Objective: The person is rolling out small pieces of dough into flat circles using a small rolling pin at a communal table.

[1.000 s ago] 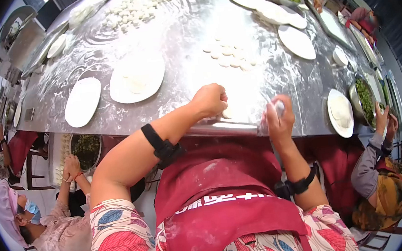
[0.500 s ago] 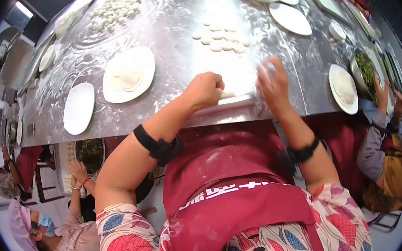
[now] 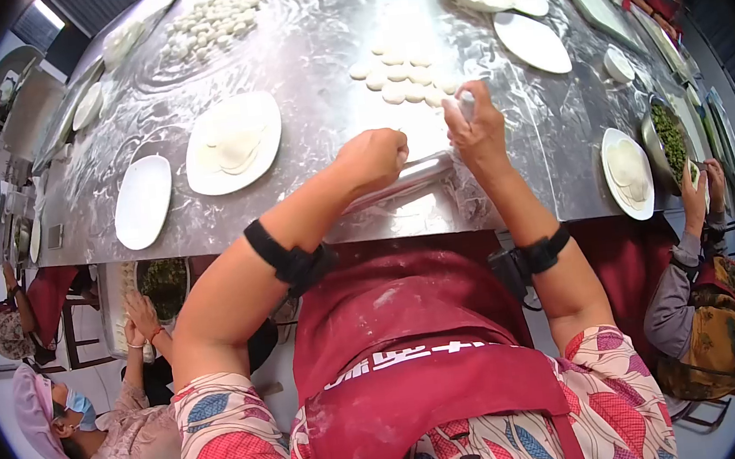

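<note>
My left hand (image 3: pixel 374 159) is closed in a loose fist low over the floured metal table (image 3: pixel 313 137); what it grips, if anything, is hidden. To its right, my right hand (image 3: pixel 475 128) is raised with curled fingers, and a small greyish-white thing shows between them, too unclear to name. A shiny bar-like shape (image 3: pixel 426 170) lies between the hands near the table's front edge. Just beyond them sit several small round dough pieces (image 3: pixel 405 73). On the left, a white plate (image 3: pixel 262 120) holds flat dough wrappers (image 3: pixel 232 150).
An empty white plate (image 3: pixel 144 204) lies at left; another plate (image 3: pixel 615 194) with wrappers is at right, beside a bowl of green filling (image 3: pixel 667 140). More dough pieces (image 3: pixel 221 25) lie at the far left. People are seated on both sides, their hands near fillings.
My right hand has moved up and slightly left, its fingers now more curled. My left hand has barely moved. The shiny bar-like shape looks more tilted. At right, the other person's hands have lowered and come together.
</note>
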Available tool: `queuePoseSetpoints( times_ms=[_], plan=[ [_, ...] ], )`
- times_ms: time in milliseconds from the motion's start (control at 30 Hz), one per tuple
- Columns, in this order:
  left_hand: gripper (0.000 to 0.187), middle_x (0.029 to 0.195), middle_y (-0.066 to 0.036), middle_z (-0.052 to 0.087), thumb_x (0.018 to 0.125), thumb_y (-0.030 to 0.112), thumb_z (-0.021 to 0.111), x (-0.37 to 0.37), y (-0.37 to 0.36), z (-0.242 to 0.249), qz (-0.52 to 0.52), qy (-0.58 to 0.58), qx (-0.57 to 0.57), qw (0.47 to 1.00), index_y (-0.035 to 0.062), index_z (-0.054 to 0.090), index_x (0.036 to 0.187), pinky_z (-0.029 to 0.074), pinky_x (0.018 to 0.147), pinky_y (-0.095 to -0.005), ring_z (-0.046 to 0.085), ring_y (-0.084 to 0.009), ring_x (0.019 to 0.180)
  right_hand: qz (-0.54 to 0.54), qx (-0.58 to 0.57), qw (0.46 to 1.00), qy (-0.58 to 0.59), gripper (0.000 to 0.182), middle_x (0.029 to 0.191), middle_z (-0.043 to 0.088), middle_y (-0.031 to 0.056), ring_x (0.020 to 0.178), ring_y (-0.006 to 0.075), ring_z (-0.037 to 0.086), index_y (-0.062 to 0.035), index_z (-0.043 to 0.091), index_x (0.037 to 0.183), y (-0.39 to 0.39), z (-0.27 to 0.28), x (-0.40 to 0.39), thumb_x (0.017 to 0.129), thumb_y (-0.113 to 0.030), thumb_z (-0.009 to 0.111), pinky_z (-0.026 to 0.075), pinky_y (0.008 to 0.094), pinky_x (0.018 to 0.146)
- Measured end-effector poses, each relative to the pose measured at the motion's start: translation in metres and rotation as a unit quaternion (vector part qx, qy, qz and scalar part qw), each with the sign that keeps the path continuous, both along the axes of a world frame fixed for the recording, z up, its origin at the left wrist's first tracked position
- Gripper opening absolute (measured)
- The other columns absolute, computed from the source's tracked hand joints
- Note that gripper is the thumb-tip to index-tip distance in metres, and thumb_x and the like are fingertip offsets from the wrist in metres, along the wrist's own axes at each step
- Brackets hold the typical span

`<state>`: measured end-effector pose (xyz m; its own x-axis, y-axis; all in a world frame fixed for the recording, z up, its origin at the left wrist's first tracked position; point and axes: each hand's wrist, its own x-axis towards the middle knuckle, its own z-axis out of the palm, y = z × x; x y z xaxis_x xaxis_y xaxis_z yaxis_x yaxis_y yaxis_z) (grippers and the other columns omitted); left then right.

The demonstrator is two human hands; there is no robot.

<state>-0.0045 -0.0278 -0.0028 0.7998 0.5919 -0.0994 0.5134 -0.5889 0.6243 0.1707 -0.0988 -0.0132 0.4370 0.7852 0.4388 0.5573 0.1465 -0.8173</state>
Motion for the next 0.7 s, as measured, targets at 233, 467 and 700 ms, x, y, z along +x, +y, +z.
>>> queuePoseSetpoints(
  times_ms=[233,467,700],
  plan=[
    [0.013,0.081,-0.020,0.063,0.073,0.006,0.057,-0.014,0.000,-0.006,-0.006,-0.022,-0.029,0.999,0.0006,0.062,0.084,0.047,0.073,-0.0405,0.061,-0.0358,0.081,0.066,0.013,0.997,0.034,0.024,0.067,0.055,0.0089,0.056,0.0184,0.061,-0.0055,0.045,0.099,-0.082,-0.008,-0.003,0.082,-0.002,0.061,0.048,0.0304,0.052],
    [0.018,0.085,-0.021,0.064,0.082,0.015,0.055,-0.002,0.010,-0.004,0.013,0.011,0.025,1.000,0.0009,0.063,0.090,0.047,0.074,-0.0416,0.061,-0.0365,0.083,0.006,-0.002,1.000,-0.021,0.025,0.069,0.055,0.0146,0.057,0.0306,0.058,-0.0073,0.045,0.102,0.004,0.000,0.000,0.082,-0.008,0.061,0.045,0.0375,0.053],
    [0.018,0.084,-0.020,0.064,0.076,0.012,0.059,-0.014,0.002,-0.006,-0.021,0.009,-0.006,1.000,0.0000,0.062,0.089,0.047,0.073,-0.0403,0.061,-0.0348,0.083,0.071,0.036,0.995,0.056,0.027,0.073,0.053,0.0075,0.053,0.0128,0.056,-0.0073,0.045,0.103,-0.080,-0.013,-0.005,0.082,0.000,0.061,0.044,0.0269,0.046]
  ],
)
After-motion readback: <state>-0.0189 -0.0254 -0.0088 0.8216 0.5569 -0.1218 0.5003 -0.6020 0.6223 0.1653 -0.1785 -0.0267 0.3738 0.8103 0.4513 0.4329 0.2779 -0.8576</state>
